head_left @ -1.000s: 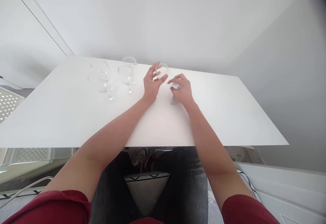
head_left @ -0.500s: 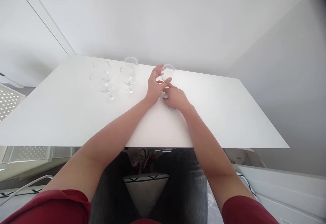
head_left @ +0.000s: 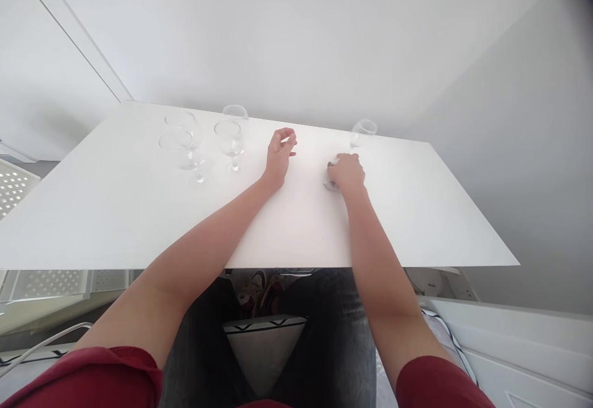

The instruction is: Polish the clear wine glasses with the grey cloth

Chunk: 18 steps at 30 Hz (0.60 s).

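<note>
My right hand [head_left: 347, 173] is closed low on a clear wine glass [head_left: 364, 129] that stands upright near the far edge of the white table [head_left: 417, 210]. A small pale cloth [head_left: 331, 183] peeks out under the same hand. My left hand [head_left: 280, 148] rests on the table to the left, with its fingers loosely curled and apart and nothing in them. Several more clear wine glasses [head_left: 230, 138] stand in a group at the far left, about a hand's width from my left hand.
The table stands against a white wall [head_left: 301, 37]. A white perforated panel [head_left: 18, 188] is at the left below table level. A white cable [head_left: 41, 343] runs at the lower left. My legs in dark trousers are under the near edge.
My left hand has let go of the glass and drawn back a little. My right hand has taken the glass by its lower part and carried it to the right along the far edge.
</note>
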Tool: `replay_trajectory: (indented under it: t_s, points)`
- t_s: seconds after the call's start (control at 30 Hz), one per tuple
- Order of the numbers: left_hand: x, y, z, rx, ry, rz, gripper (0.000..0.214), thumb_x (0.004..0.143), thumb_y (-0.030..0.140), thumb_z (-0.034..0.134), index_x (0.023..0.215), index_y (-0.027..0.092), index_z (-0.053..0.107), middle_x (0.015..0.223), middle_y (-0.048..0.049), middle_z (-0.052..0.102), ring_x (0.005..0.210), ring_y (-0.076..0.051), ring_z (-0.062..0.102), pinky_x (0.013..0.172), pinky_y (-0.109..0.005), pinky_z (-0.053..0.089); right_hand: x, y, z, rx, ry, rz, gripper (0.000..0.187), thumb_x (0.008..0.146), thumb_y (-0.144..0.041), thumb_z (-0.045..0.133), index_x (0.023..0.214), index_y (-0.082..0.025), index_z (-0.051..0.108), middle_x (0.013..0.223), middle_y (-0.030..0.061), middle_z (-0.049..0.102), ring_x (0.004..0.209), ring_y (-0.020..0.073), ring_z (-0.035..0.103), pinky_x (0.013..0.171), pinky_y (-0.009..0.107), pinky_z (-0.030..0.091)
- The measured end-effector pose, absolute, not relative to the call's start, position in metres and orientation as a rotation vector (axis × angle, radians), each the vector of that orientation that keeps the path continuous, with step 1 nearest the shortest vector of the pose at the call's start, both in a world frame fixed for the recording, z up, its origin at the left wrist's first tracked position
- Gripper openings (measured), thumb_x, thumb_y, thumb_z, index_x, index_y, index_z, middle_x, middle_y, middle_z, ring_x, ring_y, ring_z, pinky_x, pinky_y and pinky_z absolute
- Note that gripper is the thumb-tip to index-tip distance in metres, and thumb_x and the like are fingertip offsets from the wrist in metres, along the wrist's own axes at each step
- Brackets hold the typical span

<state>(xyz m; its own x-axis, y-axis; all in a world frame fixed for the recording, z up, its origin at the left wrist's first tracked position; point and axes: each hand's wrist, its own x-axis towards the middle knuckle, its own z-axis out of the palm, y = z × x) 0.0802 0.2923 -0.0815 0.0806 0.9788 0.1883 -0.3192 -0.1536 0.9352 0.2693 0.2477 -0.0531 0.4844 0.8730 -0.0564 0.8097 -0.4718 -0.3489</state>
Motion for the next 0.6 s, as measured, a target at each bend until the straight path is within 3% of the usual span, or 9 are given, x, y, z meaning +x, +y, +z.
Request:
replay_trajectory:
  t_s: [0.27,0.43,0.53,0.6]
  points:
    - [0.079,0.298,-0.088,1.042,0.856,1.374,0.027,0.102,0.055,0.067,0.1,0.028,0.064,0.128,-0.005,0.064,0.104,-0.021,0.064,0.085,-0.035,0.052,0.273,0.241,-0.037,-2.586,-1.249,0.39,0.045,0.106,-0.034,0.059,0.144,-0.013,0.068,0.149,0.0257,0.05,0.117,0.0335,0.07,0.104,0.051,0.058]
    - [0.079,0.306,-0.094,0.964,0.875,1.367,0.037,0.104,0.06,0.063,0.091,0.026,0.062,0.114,-0.0059,0.06,0.094,-0.018,0.061,0.082,-0.032,0.052,0.258,0.237,-0.036,-2.564,-1.319,0.371,0.032,0.101,-0.031,0.064,0.123,-0.012,0.075,0.121,0.0237,0.066,0.108,0.0364,0.071,0.098,0.052,0.059]
    - [0.079,0.309,-0.096,0.881,0.905,1.404,0.037,0.109,0.056,0.055,0.091,0.026,0.062,0.106,-0.0045,0.058,0.09,-0.016,0.061,0.082,-0.032,0.053,0.236,0.235,-0.035,-2.364,-1.55,0.35,0.028,0.094,-0.023,0.067,0.119,-0.016,0.077,0.111,0.019,0.07,0.105,0.0344,0.07,0.096,0.047,0.058]
    - [0.077,0.309,-0.096,0.86,0.925,1.407,0.035,0.113,0.051,0.049,0.094,0.026,0.064,0.106,-0.0042,0.061,0.092,-0.016,0.064,0.085,-0.031,0.056,0.214,0.232,-0.028,-2.059,-1.753,0.254,0.039,0.091,-0.019,0.065,0.129,-0.022,0.074,0.114,0.013,0.073,0.104,0.0295,0.069,0.097,0.041,0.057]
